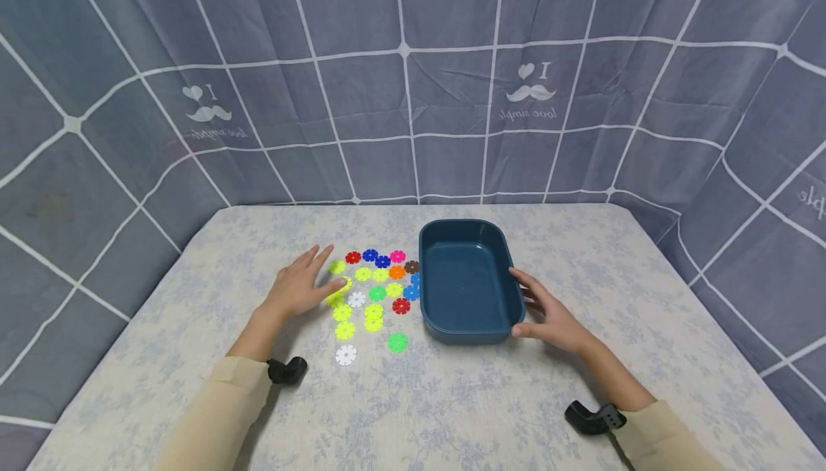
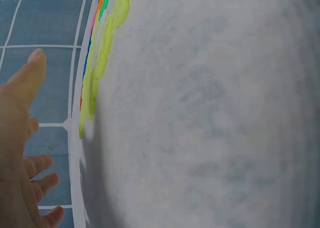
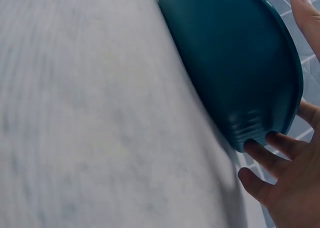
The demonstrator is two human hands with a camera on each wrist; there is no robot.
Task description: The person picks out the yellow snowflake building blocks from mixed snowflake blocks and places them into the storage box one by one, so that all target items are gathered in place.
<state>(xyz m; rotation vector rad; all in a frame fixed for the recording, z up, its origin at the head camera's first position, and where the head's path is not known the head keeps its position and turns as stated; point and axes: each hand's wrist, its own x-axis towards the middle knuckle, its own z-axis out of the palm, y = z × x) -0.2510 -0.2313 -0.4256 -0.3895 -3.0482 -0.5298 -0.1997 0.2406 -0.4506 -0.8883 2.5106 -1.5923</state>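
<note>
A deep blue rectangular plastic bin (image 1: 470, 281) stands on the table, its inside bare. My right hand (image 1: 548, 317) is at its right side, fingertips touching the wall and thumb near the front right corner. In the right wrist view, the loosely spread fingers (image 3: 272, 160) meet the ribbed end of the bin (image 3: 225, 63). Left of the bin lie flat notched plastic discs, among them yellow discs (image 1: 345, 330), a red disc (image 1: 401, 306) and a white disc (image 1: 345, 355). Over their left edge hovers my left hand (image 1: 298, 290), fingers spread and holding nothing.
A pale floral cloth covers the table (image 1: 452, 406). Grey-blue checked curtains (image 1: 361, 98) hang behind it and along both sides. Each wrist wears a black strapped camera, the left camera (image 1: 287, 370) and the right camera (image 1: 594, 418).
</note>
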